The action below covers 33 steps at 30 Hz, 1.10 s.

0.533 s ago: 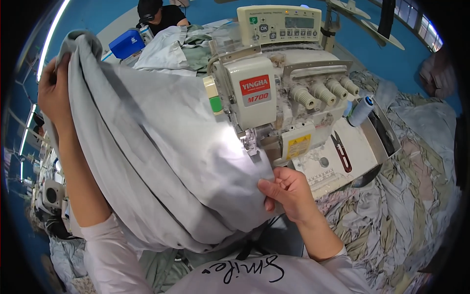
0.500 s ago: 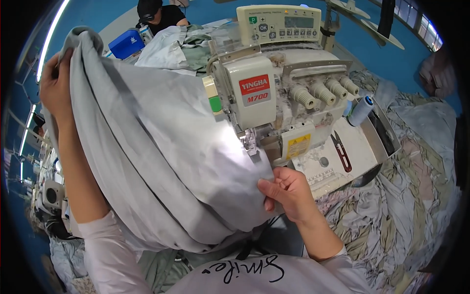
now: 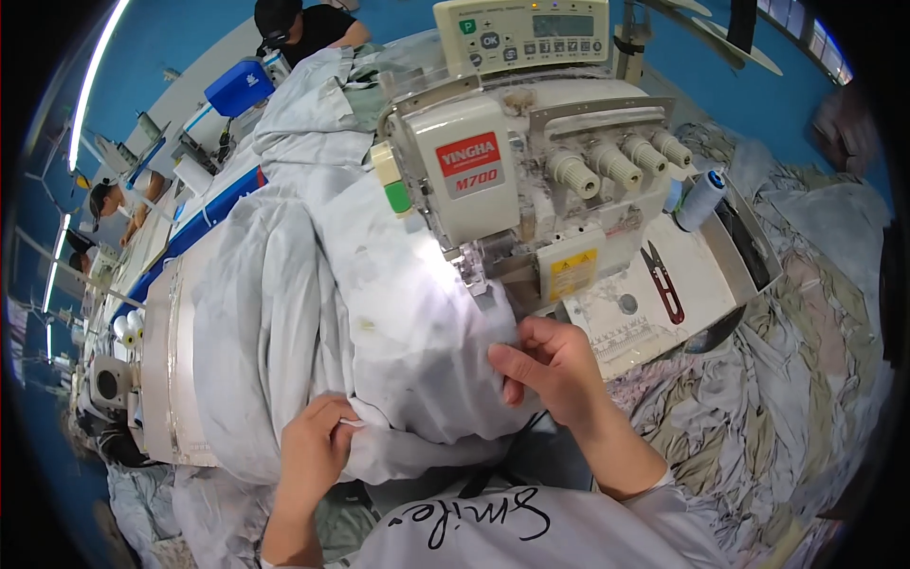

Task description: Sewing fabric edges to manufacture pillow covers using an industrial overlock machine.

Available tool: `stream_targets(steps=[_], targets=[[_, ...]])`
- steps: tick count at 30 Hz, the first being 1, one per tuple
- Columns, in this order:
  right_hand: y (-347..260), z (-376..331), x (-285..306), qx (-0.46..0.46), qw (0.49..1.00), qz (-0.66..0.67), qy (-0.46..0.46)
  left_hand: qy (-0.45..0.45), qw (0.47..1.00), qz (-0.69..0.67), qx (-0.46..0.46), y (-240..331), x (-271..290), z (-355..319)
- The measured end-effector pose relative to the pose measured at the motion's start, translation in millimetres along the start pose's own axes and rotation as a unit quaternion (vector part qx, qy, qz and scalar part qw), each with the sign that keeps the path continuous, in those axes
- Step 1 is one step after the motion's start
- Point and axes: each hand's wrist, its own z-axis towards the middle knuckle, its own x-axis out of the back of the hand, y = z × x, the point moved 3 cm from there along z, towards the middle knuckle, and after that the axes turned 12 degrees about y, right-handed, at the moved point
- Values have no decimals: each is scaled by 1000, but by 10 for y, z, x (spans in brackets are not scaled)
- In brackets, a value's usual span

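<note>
A pale grey piece of fabric (image 3: 408,379) lies bunched over the bed of a white overlock sewing machine (image 3: 464,180). Its right edge runs under the lit presser foot (image 3: 471,270). My right hand (image 3: 555,365) pinches that edge between thumb and fingers, just in front of the foot. Lower and to the left, my left hand (image 3: 318,441) is closed on a fold of the same fabric near its front edge. The folds gather to the left of the machine head.
Red-handled thread snips (image 3: 664,284) and a blue thread cone (image 3: 701,201) sit on the machine's right side. Heaped fabric (image 3: 758,408) fills the right. A control panel (image 3: 526,38) tops the machine. Co-workers (image 3: 313,28) sit at the far left, beyond a blue-edged table (image 3: 180,232).
My left hand has come down from the raised far-left position to the front, and the lifted fabric has dropped onto the table. My right hand stays near the presser foot.
</note>
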Motion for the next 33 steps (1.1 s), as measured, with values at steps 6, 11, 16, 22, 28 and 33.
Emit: stream_targets(steps=[6,11,16,22,28,33], targets=[[9,34,31,11,1000,-14,9,351,928,-93,-84,-157,132,116],[-14,6,-28,13,1000,-11,-6,549,813,-132,-141,-257,589,154],[-5,5,37,13,1000,-4,7,551,775,-233,-203,-75,983,617],[10,8,27,7,1000,2,2,397,894,-204,-30,-342,903,987],[28,22,16,8,1000,6,-8,239,967,-67,-65,122,-66,51],[29,25,29,4,1000,10,1,306,941,30,-140,-152,-189,195]])
